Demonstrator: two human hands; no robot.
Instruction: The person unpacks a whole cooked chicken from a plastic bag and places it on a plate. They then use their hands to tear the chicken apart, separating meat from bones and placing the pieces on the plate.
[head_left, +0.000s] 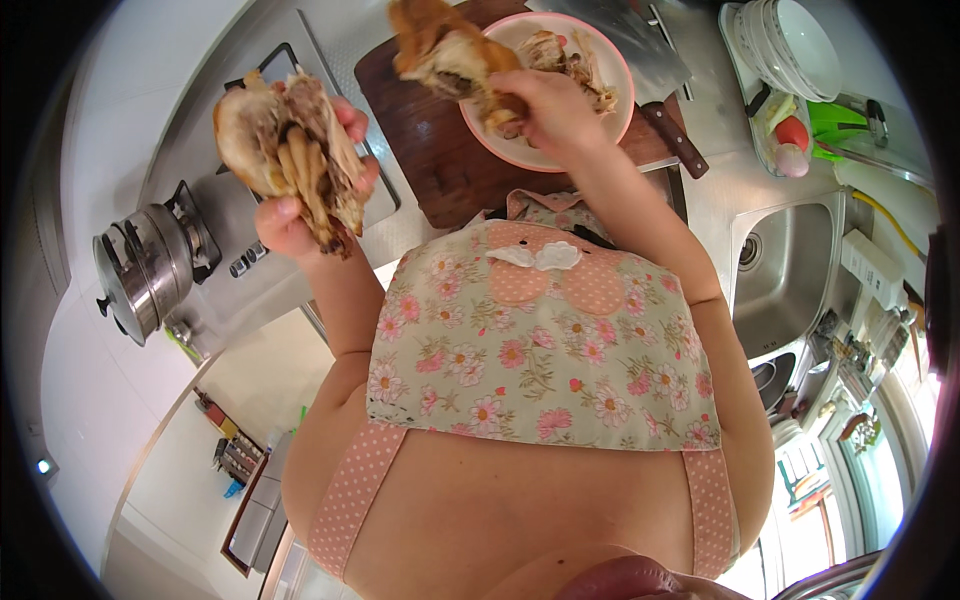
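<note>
My left hand (300, 217) grips a large piece of cooked chicken carcass (300, 157), raised at the upper left beside the stove; a bundle of feet or bony ends shows in its middle. In my right hand (551, 105) is a browned cooked chicken part (457, 60), lifted over a dark wooden cutting board (420, 165). Below that hand, a pink-rimmed white plate (626, 75) rests on the board, with chicken pieces and bones (574, 64) on it. A cleaver (675, 139) with a riveted brown handle lies at the board's right side.
A steel steamer pot (146, 262) stands on the gas stove at the left. To the right are a steel sink (787, 277), stacked white bowls (802, 49), a tray with a tomato (792, 133) and a green plastic item (836, 124). A floral apron (540, 352) covers my front.
</note>
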